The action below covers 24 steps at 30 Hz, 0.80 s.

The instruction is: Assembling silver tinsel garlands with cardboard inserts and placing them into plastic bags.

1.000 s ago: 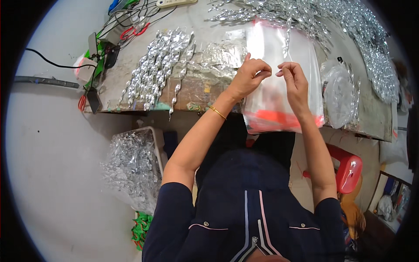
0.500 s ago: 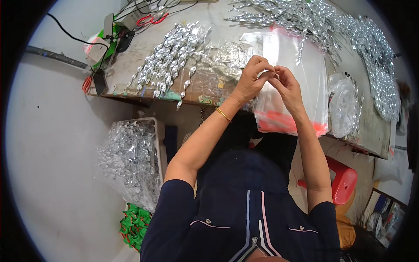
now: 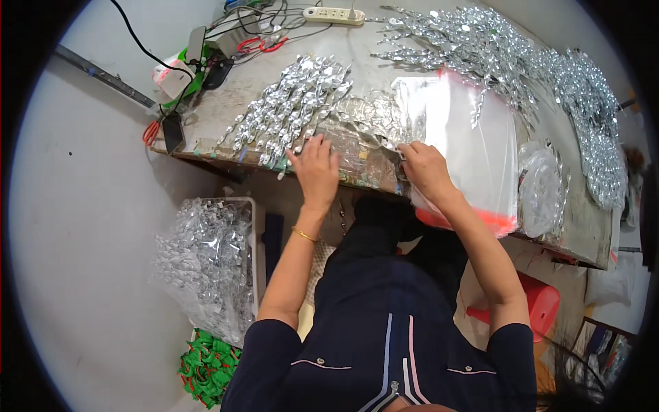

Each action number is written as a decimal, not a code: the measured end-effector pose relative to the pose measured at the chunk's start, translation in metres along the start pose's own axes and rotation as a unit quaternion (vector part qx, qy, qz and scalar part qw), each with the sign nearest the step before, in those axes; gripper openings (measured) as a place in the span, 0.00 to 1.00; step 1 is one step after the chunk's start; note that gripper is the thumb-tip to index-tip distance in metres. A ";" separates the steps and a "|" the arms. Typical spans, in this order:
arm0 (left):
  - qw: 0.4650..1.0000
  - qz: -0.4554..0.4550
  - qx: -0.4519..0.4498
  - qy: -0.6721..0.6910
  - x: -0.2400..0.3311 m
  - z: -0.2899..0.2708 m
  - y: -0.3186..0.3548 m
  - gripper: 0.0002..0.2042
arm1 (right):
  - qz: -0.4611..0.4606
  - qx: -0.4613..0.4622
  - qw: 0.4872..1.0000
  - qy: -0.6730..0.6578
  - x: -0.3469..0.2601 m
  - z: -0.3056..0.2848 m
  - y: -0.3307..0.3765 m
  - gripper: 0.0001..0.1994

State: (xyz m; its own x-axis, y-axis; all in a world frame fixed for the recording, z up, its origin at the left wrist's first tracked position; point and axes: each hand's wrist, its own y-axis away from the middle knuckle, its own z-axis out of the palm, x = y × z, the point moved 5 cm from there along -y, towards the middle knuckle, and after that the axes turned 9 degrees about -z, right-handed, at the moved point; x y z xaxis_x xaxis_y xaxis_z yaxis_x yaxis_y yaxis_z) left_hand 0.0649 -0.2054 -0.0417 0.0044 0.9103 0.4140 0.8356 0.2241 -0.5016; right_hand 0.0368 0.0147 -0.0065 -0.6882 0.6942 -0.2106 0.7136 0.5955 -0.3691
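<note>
A batch of silver twisted strips [image 3: 292,103] lies fanned out on the left part of the worktable. My left hand [image 3: 317,172] is at the table's front edge beside their lower ends, palm down, fingers apart and holding nothing that shows. One silver twisted strip [image 3: 371,132] stretches from the batch towards the right. Its right end is at the fingertips of my right hand [image 3: 429,172], which are pinched together. That hand rests over the left side of a stack of clear plastic bags [image 3: 473,151] with red edges.
More silver strands [image 3: 583,103] cover the table's back and right side. A clear bag of round items [image 3: 541,182] sits right of the stack. Red-handled pliers [image 3: 264,46] and a power strip [image 3: 334,15] are at the back. Below stand a filled bin [image 3: 254,240] and a red stool [image 3: 542,302].
My hands were together over the bag stack and have parted. The left moved left to the silver strips; the right came down slightly, a strip now at its fingertips. The view shifted too.
</note>
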 end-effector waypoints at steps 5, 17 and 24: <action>0.988 -0.023 -0.041 0.144 -0.035 0.015 -0.042 0.14 | -0.006 0.053 0.991 0.126 0.023 -0.038 -0.026 0.13; 0.932 -0.162 0.048 0.322 -0.035 -0.039 0.025 0.09 | -0.033 0.143 0.969 0.200 0.048 -0.042 -0.104 0.12; 0.857 -0.427 -0.180 0.226 -0.088 -0.102 0.272 0.10 | -0.048 -0.155 0.958 -0.236 -0.119 -0.064 -0.039 0.10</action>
State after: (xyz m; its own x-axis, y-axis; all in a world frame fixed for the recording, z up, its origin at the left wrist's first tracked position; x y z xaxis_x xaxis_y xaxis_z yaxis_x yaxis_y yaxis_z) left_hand 0.3476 -0.2604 -0.1369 -0.5490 0.2226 0.8056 0.7554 0.5447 0.3643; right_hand 0.0992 -0.0659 0.0908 -0.6832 0.4127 -0.6024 0.5977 0.7900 -0.1365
